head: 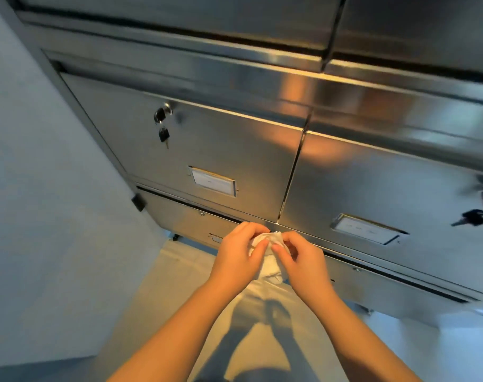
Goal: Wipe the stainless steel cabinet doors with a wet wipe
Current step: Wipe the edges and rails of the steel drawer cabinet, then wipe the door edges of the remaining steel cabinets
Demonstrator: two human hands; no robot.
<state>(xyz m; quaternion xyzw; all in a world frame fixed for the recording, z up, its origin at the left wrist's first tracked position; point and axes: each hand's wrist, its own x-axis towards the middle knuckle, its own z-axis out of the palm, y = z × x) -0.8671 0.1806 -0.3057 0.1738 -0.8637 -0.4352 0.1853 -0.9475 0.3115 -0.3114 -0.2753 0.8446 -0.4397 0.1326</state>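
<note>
A white wet wipe is bunched between both hands in front of the cabinet. My left hand grips its left side with thumb and curled fingers. My right hand pinches its right side, and a loose tail of the wipe hangs down below the hands. Behind them stands the stainless steel cabinet, with a left door and a right door side by side. Neither hand touches the doors.
Keys hang from the left door's lock, and another bunch of keys hangs at the right door. Each door carries a label holder. A lower drawer row sits beneath. A pale wall stands at left, with light floor below.
</note>
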